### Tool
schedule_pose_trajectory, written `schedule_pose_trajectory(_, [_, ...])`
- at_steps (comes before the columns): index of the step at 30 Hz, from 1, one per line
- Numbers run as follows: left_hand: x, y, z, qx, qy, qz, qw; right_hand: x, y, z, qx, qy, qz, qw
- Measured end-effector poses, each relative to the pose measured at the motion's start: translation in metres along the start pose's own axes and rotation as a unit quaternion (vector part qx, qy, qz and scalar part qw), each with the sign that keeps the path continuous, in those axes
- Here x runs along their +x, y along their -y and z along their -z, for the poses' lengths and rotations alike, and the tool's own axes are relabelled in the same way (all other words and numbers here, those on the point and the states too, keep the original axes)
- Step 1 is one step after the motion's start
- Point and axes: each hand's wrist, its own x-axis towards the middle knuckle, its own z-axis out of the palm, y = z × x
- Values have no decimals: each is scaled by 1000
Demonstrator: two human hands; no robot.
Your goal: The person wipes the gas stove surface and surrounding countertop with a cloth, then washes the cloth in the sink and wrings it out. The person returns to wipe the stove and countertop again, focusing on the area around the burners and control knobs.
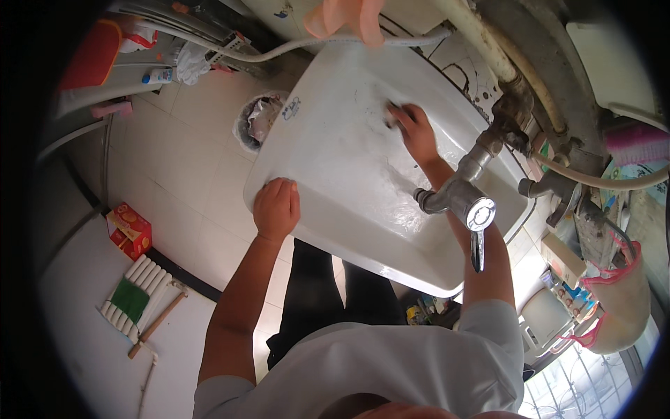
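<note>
A white ceramic sink [335, 157] lies before me, with dark specks on its sloped inner wall and a wet shine in its lower part. My left hand [277, 207] is curled over the rim at the near left corner. Inside the basin, my right hand [416, 131] presses against the sloped wall with its fingers bent. A small dark thing [390, 109], blurred, shows at those fingertips; what it is I cannot tell. The metal faucet [460, 196] reaches over my right forearm and hides part of it.
A lined waste bin [256, 123] stands on the tiled floor left of the sink. Pinkish rubber gloves [348, 21] hang over a white hose [293, 48] at the far edge. Pipes [510, 105] and a second tap [555, 188] crowd the right. A red box [129, 230] sits by the left wall.
</note>
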Motion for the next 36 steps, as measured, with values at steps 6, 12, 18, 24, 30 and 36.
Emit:
schedule_pose_trajectory(6, [10,-2,1,-17,-13,-14,1000,54,0,-99,-101,-48,-2,994])
schedule_pose_trajectory(12, [6,-2,1,-15,-20,-11,1000,-84,-5,-69,-37,147,1,988])
schedule_pose_trajectory(18, [4,-2,3,1,-6,-5,1000,-15,44,-41,94,-89,-159,979])
schedule_pose_trajectory(24, [11,-3,4,-13,6,-6,1000,51,68,-162,-65,-85,-156,982])
schedule_pose_trajectory(30, [6,1,0,6,11,-2,1000,-33,118,-172,-16,105,45,993])
schedule_pose_trajectory(36, [8,-1,2,-1,13,-26,1000,-79,131,-144,-4,206,95,974])
